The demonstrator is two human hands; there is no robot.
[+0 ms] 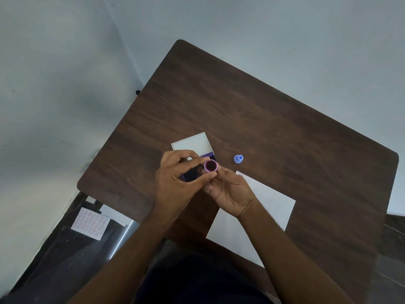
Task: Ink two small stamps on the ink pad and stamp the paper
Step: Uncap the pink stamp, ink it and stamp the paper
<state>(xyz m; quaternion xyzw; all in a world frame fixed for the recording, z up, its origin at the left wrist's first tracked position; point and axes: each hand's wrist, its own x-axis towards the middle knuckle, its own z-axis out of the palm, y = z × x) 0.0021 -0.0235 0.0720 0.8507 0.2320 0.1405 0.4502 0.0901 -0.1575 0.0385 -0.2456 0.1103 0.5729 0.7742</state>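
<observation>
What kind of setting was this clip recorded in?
Probably a plain room with a small work desk: a dark wood-grain table set into a corner of bare pale walls, holding only white paper and stamping supplies.

Single head-worn view, looking steeply down and forward from above the seated person. Wide-angle lens is bending the brown table point(252, 102) so it is sitting skewed in frame, one corner pointing up-left. Both forearms are entering from the bottom edge, close to the lens. Pale wall point(65, 62) is filling the upper frame.
</observation>
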